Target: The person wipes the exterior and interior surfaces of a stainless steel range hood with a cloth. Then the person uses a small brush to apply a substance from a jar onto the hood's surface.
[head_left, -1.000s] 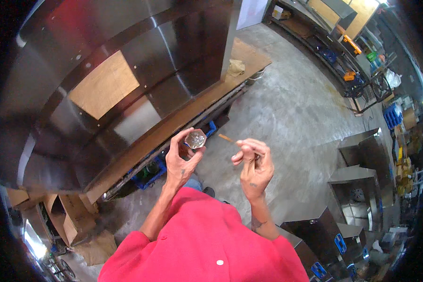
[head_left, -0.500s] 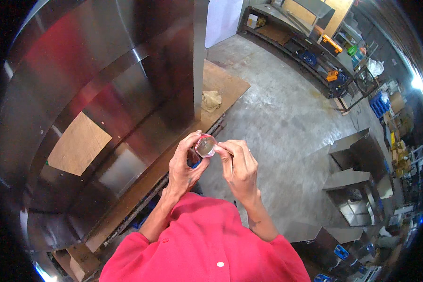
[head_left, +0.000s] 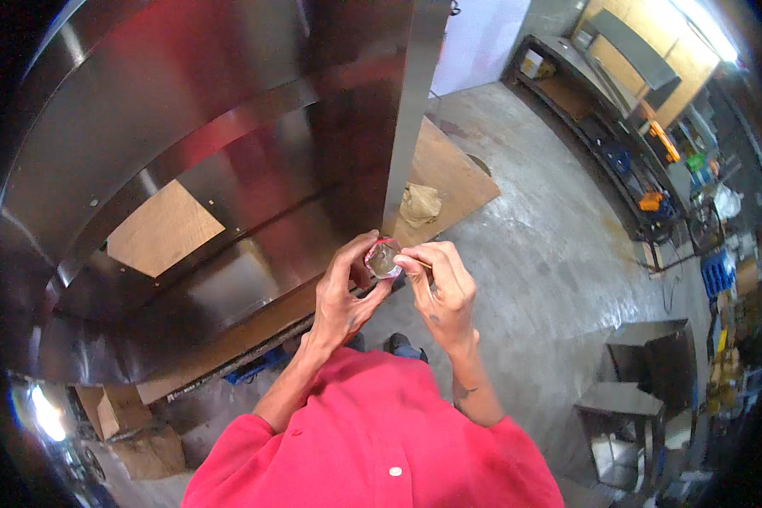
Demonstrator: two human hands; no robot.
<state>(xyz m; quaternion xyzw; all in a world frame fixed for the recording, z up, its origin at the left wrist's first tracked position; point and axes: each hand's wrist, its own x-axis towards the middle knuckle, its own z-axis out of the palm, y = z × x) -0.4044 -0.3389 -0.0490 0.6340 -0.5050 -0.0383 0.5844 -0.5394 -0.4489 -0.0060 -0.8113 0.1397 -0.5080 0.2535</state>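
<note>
My left hand (head_left: pixel 347 284) is wrapped round a small clear plastic bag (head_left: pixel 383 258) with a red line along its mouth. The mouth is held wide and faces up; what lies inside is too small to make out. My right hand (head_left: pixel 442 284) is at the bag's right edge, thumb and forefinger pinched together. A thin brownish stick (head_left: pixel 424 264) shows between those fingers. Whether the fingertips also grip the bag's edge cannot be made out.
Left of me stands a large shiny sheet-metal structure (head_left: pixel 254 169) with a square opening, on a wooden board (head_left: pixel 457 173). A crumpled tan cloth (head_left: pixel 420 205) lies on the board. Folded metal pieces (head_left: pixel 622 406) stand on the floor at right; a long low workbench (head_left: pixel 601 135) is behind.
The surroundings have shifted to the right in the picture as my view turned left. Both hands stay together at the bag, and the thin stick in my right fingers now shows.
</note>
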